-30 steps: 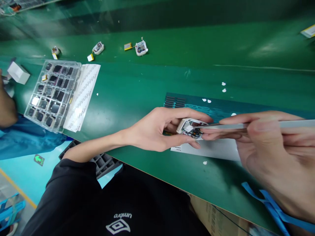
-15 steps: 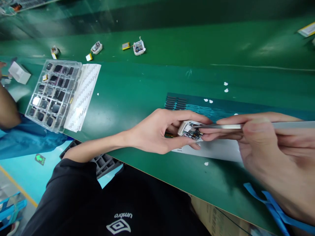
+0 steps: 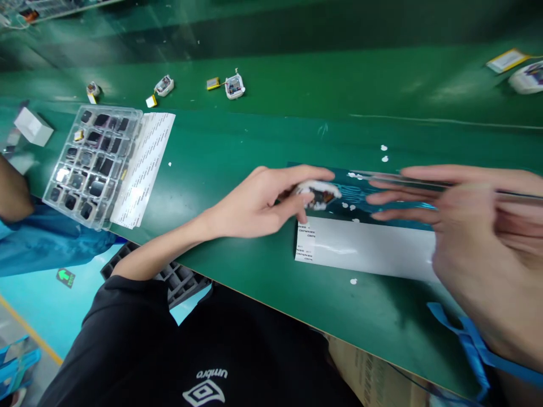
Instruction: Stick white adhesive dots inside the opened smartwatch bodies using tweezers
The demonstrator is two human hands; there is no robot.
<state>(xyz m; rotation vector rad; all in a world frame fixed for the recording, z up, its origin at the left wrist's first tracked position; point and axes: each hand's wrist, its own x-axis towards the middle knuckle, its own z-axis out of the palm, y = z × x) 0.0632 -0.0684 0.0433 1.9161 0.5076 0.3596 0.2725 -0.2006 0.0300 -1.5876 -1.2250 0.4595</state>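
My left hand (image 3: 258,203) grips a small white device housing (image 3: 319,193) with its circuit parts showing, held low over a dark teal sheet (image 3: 360,195) on the green bench. My right hand (image 3: 470,237), blurred by motion, holds metal tweezers (image 3: 407,179) whose tips point left, a short gap away from the housing. A white backing sheet (image 3: 365,247) lies just in front of both hands. Small white bits (image 3: 384,152) are scattered around the sheets.
A clear compartment tray (image 3: 91,164) of dark parts sits at left beside a white label strip (image 3: 142,167). Several small housings and yellow batteries (image 3: 231,85) lie on the far belt. Another person's arm (image 3: 11,195) and blue sleeve show at far left. A blue strap (image 3: 475,345) hangs near my right wrist.
My left hand moved the housing away from me onto the teal sheet. The tweezers lifted out of the housing and drew back to the right, uncovering the white backing sheet.
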